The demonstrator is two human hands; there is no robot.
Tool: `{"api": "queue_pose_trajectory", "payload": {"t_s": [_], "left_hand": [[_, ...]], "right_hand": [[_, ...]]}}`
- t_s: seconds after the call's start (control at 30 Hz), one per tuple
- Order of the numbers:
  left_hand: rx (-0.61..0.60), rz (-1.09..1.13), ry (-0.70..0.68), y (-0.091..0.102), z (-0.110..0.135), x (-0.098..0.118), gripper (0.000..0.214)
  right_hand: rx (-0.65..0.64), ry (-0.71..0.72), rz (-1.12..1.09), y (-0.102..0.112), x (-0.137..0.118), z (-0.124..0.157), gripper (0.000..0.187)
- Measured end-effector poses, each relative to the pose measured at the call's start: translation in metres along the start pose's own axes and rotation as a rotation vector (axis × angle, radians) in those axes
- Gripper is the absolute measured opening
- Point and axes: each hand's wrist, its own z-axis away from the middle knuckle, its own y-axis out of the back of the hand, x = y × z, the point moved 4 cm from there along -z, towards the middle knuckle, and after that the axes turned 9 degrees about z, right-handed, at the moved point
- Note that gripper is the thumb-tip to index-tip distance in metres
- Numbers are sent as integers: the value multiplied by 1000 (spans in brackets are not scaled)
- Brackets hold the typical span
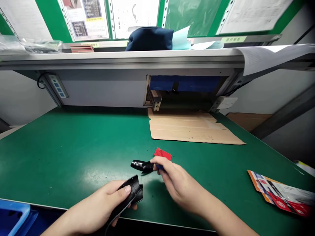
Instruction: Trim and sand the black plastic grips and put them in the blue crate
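Observation:
My left hand [108, 203], near the front edge of the table, is closed around curved, hollow black plastic pieces [134, 186] stacked together, with the thumb pressed on top. Farther in, my right hand [172, 178] is closed, its fingertips at the end of a glossy black curved piece [147, 167]. Something small and blue [159, 167] shows under those fingers; its kind is unclear. Touching or overlapping the glossy piece on its left is another glossy black piece [137, 164] lying on the table. A red card [162, 153] with dark writing lies just behind my right hand.
The green tabletop [73, 141] carries a flat cardboard sheet [187, 127] before a recess at the back. Colourful printed packages [280, 193] lie at the right. A blue bin [14, 213] stands at lower left. Above runs a shelf [118, 60] with a dark blue cloth item [150, 38].

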Motion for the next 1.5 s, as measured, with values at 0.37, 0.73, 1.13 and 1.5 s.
{"api": "queue_pose_trajectory", "payload": {"t_s": [0.37, 0.73, 1.13, 1.5], "left_hand": [[-54, 14, 38, -13, 10, -2, 49], [-73, 33, 51, -25, 13, 4, 48], [7, -144, 30, -28, 15, 21, 47], [55, -403, 2, -29, 10, 21, 41]], "right_hand": [[43, 170, 433, -22, -34, 2, 61], [229, 186, 414, -18, -35, 6, 65], [129, 247, 561, -26, -34, 5, 52], [99, 292, 558, -32, -30, 5, 54]]}}
